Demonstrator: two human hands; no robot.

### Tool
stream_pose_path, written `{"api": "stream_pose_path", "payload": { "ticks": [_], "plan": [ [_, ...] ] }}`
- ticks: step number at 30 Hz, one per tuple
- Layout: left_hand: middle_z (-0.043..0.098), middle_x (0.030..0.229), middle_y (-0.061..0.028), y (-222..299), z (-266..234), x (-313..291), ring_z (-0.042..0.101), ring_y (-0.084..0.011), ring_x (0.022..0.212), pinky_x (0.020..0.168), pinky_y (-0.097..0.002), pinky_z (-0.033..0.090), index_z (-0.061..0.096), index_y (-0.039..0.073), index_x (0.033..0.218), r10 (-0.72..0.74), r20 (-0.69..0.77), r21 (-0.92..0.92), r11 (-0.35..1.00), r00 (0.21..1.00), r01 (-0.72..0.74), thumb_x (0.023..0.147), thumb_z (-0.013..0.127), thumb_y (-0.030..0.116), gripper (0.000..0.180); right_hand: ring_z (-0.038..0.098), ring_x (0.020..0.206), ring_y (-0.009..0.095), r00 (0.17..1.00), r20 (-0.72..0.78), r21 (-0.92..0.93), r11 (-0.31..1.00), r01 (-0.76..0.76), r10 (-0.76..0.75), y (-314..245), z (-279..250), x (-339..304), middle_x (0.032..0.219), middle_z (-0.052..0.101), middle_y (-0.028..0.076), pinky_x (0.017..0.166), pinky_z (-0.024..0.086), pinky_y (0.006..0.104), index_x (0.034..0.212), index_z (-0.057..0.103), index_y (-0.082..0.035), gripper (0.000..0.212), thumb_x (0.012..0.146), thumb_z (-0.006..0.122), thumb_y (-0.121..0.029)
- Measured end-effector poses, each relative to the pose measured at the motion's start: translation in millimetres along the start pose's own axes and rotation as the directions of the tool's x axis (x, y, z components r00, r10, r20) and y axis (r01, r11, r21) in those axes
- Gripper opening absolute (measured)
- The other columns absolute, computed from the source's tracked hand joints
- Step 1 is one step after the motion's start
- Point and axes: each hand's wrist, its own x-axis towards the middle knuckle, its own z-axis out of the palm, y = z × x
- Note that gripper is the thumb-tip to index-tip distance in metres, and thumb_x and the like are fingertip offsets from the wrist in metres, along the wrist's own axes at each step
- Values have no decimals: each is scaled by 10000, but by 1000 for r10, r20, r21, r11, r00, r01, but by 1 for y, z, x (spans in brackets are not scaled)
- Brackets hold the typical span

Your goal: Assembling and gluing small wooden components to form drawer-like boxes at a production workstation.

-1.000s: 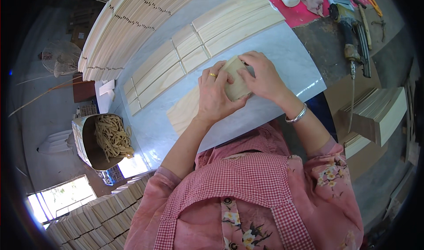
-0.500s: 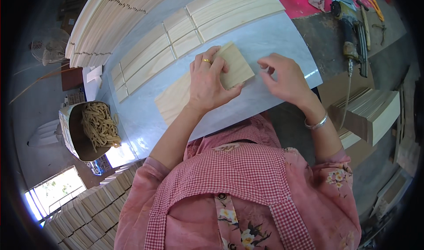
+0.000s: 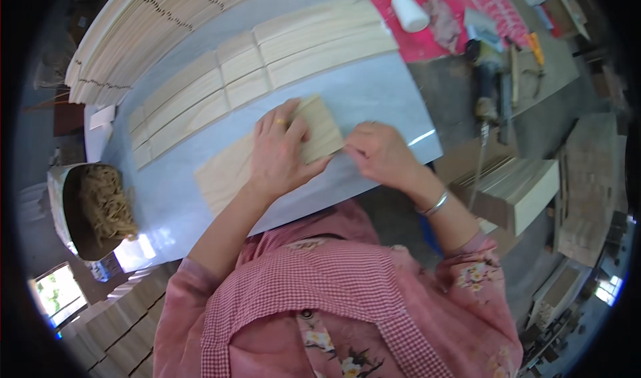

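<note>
A pale wooden board [image 3: 224, 171] lies slantwise on the light grey tabletop [image 3: 173, 211] in front of me. My left hand [image 3: 280, 154] is closed over it, the thumb along the near edge and the fingers bent across the top. At the board's right corner is my right hand [image 3: 382, 152], its fingertips pinched together. Whether something small sits in that pinch is hidden. Beyond the board stretches a row of pale wooden slats [image 3: 240, 71], laid side by side with grooves between them.
A tall stack of thin boards [image 3: 147, 31] stands far left. Left of the table is a bag [image 3: 63, 208] of tan rubber-band-like loops [image 3: 107, 204]. At right are an air tool [image 3: 486, 88] with a hose, a white bottle [image 3: 409, 12] on pink cloth, and stacked boards [image 3: 517, 188].
My right hand's fingers have closed into a pinch at the board's right corner; they were apart before. The left hand stays on the board. The whole view has shifted.
</note>
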Motion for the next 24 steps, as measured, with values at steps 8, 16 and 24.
{"api": "stream_pose_path", "payload": {
  "ticks": [8, 16, 24],
  "plan": [
    [490, 1381, -185, -1, -3, -6, 475, -363, 1192, 1042, -450, 352, 521, 91, 880, -53, -7, 50, 997, 999, 54, 658, 811, 348, 447, 600, 1013, 376, 745, -565, -416, 657, -629, 355, 127, -80, -50, 1090, 621, 243, 893, 493, 447, 1326, 506, 23, 511, 886, 653, -190],
    [494, 1382, -174, -5, 4, -5, 479, -344, 1183, 1075, -447, 345, 537, 90, 906, -35, -71, 31, 999, 997, 38, 701, 775, 387, 433, 655, 707, 344, 468, -371, -370, 335, -866, 802, 227, -129, -56, 894, 658, 203, 669, 541, 420, 1211, 518, 94, 490, 853, 665, -206],
    [516, 1365, -173, -8, 6, -8, 483, -332, 1193, 1083, -440, 346, 573, 71, 955, -31, -69, 71, 997, 997, 36, 724, 758, 408, 449, 580, 488, 205, 256, -189, 44, 268, -962, 948, 138, -162, -37, 693, 623, 121, 492, 486, 304, 984, 611, 74, 266, 835, 664, -140]
  ]
}}
